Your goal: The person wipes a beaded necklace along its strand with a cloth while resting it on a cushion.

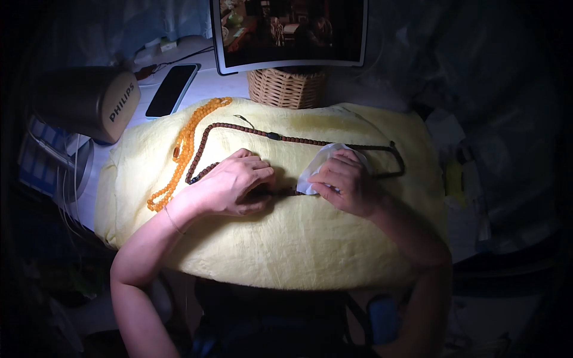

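Left hand (243, 181) curled over dark beads (298, 139), grip hidden, right hand (347, 182) pinching white tissue (310, 171)

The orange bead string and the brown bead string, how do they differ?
The orange string is bright; the brown string is dark. The orange string lies gathered in a narrow band; the brown string spreads into a wide loop. The left hand and right hand are at the brown string; neither holds the orange string. Both lie on the yellow cloth.

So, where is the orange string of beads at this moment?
The orange string of beads lies left of centre in the head view, on the yellow cloth, left of the dark beads.
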Demonstrator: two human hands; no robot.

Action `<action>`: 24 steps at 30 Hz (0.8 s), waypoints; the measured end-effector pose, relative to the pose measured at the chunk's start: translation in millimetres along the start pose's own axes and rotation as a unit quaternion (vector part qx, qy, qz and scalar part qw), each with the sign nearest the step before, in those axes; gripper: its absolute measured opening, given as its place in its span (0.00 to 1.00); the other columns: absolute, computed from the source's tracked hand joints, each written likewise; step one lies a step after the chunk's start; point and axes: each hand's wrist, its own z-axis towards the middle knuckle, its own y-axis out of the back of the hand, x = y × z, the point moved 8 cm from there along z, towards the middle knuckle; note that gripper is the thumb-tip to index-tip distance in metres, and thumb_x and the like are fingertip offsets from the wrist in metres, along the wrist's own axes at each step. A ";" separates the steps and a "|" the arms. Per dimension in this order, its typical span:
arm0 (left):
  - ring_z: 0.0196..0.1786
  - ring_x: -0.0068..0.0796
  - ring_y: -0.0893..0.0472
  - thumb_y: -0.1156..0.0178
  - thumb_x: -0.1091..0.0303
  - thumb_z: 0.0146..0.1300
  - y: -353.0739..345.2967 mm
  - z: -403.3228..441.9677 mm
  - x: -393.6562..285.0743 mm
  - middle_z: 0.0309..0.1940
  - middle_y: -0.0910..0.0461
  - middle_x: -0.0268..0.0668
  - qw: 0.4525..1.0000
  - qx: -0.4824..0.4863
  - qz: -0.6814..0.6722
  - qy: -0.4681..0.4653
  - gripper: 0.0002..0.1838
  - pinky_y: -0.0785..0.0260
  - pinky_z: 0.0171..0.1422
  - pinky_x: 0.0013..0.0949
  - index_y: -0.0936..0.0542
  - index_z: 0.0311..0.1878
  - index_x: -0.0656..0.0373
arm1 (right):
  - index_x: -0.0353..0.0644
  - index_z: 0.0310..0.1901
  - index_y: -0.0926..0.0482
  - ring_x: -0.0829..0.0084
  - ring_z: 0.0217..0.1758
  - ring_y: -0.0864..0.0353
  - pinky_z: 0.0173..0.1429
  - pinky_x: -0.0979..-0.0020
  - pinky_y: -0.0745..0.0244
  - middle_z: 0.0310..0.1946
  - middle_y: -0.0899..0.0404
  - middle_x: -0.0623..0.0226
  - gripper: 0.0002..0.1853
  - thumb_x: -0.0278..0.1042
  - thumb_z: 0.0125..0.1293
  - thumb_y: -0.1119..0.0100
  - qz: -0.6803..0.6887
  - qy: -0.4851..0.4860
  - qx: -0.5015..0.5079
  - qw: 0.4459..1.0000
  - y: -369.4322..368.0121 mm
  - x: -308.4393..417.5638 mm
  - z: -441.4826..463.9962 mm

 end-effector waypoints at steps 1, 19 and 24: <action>0.44 0.46 0.25 0.33 0.60 0.50 0.6 -0.2 0.5 0.36 0.25 0.45 1.000 0.005 0.002 0.000 0.18 0.34 0.58 0.43 0.24 0.39 0.60 | 0.45 0.31 0.18 0.65 0.41 0.20 0.60 0.60 0.29 0.31 0.20 0.68 0.07 0.37 0.55 0.31 0.000 0.000 0.001 1.000 -0.3 -0.1 0.0; 0.45 0.42 0.24 0.35 0.67 0.48 -3.5 0.5 -0.4 0.36 0.26 0.42 1.000 0.003 -0.019 -0.005 0.15 0.36 0.58 0.41 0.22 0.40 0.57 | 0.45 0.30 0.18 0.64 0.41 0.20 0.58 0.60 0.28 0.31 0.20 0.68 0.07 0.36 0.55 0.31 -0.004 0.000 0.006 1.000 -1.0 -0.8 0.9; 0.45 0.42 0.24 0.35 0.66 0.49 -5.3 2.7 1.6 0.36 0.26 0.42 1.000 0.003 -0.010 0.009 0.14 0.36 0.58 0.41 0.22 0.39 0.57 | 0.45 0.30 0.18 0.64 0.40 0.20 0.58 0.60 0.28 0.31 0.20 0.68 0.06 0.36 0.55 0.31 0.007 0.001 -0.002 1.000 1.6 0.4 1.5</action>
